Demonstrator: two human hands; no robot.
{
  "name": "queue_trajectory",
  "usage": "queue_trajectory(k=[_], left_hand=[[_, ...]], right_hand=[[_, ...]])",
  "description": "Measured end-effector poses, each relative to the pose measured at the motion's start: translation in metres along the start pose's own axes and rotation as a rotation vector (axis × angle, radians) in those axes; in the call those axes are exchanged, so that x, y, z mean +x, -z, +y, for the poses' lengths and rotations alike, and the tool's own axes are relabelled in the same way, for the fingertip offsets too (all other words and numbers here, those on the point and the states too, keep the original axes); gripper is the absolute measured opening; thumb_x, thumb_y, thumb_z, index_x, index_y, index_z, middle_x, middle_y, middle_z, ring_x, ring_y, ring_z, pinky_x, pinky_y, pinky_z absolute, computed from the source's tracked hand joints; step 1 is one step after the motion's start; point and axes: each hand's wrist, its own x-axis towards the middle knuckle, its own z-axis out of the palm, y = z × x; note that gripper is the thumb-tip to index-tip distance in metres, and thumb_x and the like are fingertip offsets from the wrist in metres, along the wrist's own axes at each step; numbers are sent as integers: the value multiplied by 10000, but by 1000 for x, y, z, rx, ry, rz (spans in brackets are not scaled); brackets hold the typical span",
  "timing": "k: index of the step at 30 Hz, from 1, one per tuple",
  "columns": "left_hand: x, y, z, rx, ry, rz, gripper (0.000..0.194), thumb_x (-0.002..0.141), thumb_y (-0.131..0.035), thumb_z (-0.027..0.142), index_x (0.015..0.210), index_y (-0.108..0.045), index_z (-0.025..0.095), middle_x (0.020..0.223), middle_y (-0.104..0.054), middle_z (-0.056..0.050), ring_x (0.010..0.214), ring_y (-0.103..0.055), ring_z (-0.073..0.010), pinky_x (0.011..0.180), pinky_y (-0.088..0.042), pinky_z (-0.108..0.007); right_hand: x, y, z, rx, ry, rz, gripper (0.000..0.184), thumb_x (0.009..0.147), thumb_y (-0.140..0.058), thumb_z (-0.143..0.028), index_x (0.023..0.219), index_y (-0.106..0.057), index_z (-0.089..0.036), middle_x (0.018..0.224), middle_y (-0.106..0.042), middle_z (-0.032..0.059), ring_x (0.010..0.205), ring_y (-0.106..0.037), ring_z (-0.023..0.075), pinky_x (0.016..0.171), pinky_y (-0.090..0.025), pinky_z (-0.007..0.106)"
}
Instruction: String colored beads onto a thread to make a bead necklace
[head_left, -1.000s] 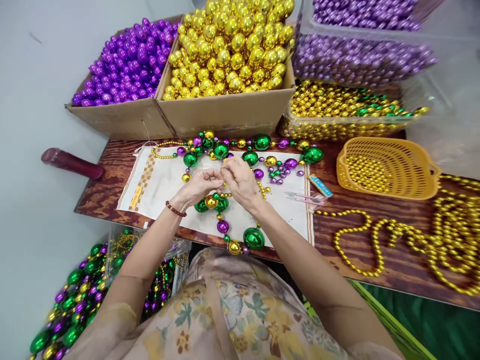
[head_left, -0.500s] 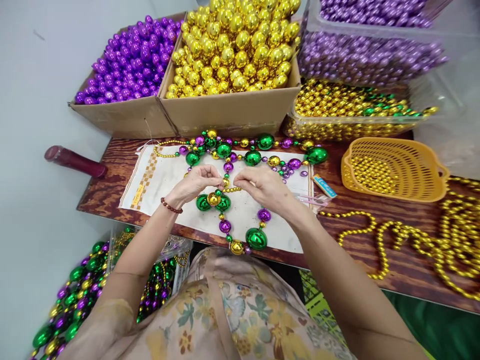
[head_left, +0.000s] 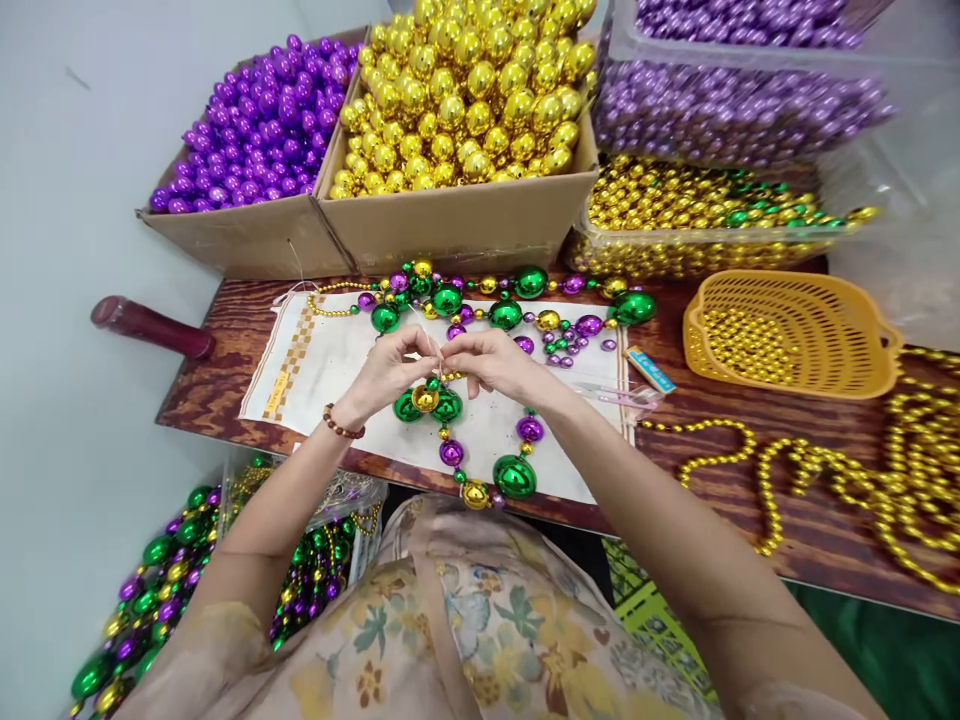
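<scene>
My left hand (head_left: 394,368) and my right hand (head_left: 487,362) meet fingertip to fingertip above a white cloth (head_left: 330,365), both pinched on the thin string of a bead necklace (head_left: 450,450). The necklace is strung with green, gold and purple balls; a cluster of two green balls and a gold one hangs just under my fingers, and its loop runs down to the table's near edge. A beaded bracelet circles my left wrist.
Cardboard boxes of purple balls (head_left: 255,130) and gold balls (head_left: 465,90) stand at the back, with clear tubs of purple and gold beads (head_left: 697,210) to the right. A yellow basket (head_left: 787,330) and gold bead strands (head_left: 862,480) lie right. Finished necklaces (head_left: 165,590) pile below left.
My right hand drew away to the right half a second ago and has come back against my left hand. The necklace loop shifted slightly on the cloth.
</scene>
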Motion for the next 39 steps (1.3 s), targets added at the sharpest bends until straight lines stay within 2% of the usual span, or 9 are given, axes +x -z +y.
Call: queue_trajectory(k=[6, 11, 14, 17, 20, 23, 27, 31, 39], left_hand=[[-6, -12, -18, 267, -293, 209, 180, 919, -633, 267, 777, -562, 182, 825, -641, -29, 723, -595, -113, 614, -489, -234], [-8, -23, -24, 252, -285, 322, 154, 920, -626, 266, 791, -584, 193, 872, -663, -33, 762, -607, -121, 647, -493, -248], [-10, -25, -25, 172, -220, 364, 148, 918, -625, 279, 798, -587, 202, 908, -665, -29, 751, -603, -116, 663, -502, -257], [-11, -23, -24, 84, -189, 423, 155, 897, -654, 296, 790, -587, 205, 891, -656, -17, 712, -588, -104, 647, -502, -255], [-11, -22, -23, 9, -185, 437, 160, 878, -682, 294, 790, -585, 202, 892, -655, -6, 664, -585, -85, 612, -499, -247], [-10, -25, -23, -50, -222, 401, 133, 877, -689, 255, 802, -596, 200, 904, -657, -2, 642, -591, -75, 599, -499, -244], [-9, -29, -23, -39, -251, 362, 127, 893, -682, 262, 808, -610, 199, 906, -660, -6, 675, -598, -85, 626, -512, -250], [-10, -29, -19, 17, -230, 382, 157, 891, -690, 313, 808, -614, 203, 888, -661, -9, 711, -601, -99, 644, -515, -256], [-13, -24, -22, -189, -92, 450, 197, 861, -720, 333, 845, -569, 207, 871, -657, 9, 756, -672, -113, 777, -563, -304]], right_hand=[[9, -1, 5, 72, 8, 23, 149, 712, -732, -304, 768, -752, -168, 545, -618, -23, 371, -491, 68, 369, -302, 198], [14, -10, 2, -34, 2, 61, 97, 742, -667, -265, 730, -709, -178, 557, -583, -29, 411, -458, 76, 405, -336, 217], [10, -4, -2, -448, 89, 281, 102, 784, -601, -214, 751, -698, -204, 660, -639, -1, 529, -531, 118, 481, -370, 244], [-13, 31, -1, -910, 143, 625, 144, 846, -565, -221, 833, -709, -215, 876, -714, 62, 747, -615, 195, 574, -386, 290], [-48, 75, 5, -1105, -157, 815, 174, 874, -578, -254, 940, -719, -177, 1016, -702, 164, 834, -637, 267, 615, -404, 339], [-70, 86, 8, -1072, -276, 722, 306, 834, -663, -285, 1100, -710, -142, 1135, -672, 223, 815, -648, 286, 618, -434, 362], [-44, 36, 1, -520, 139, 296, 331, 906, -566, -346, 1173, -690, -194, 1219, -670, 125, 555, -586, 111, 536, -456, 284], [-1, -3, -11, -318, 194, 2, 211, 872, -592, -330, 938, -726, -181, 823, -697, 21, 496, -528, 85, 526, -414, 244], [-21, 9, 2, -827, 397, 211, 217, 970, -448, -263, 834, -605, -200, 781, -651, 47, 729, -562, 181, 646, -357, 288]])
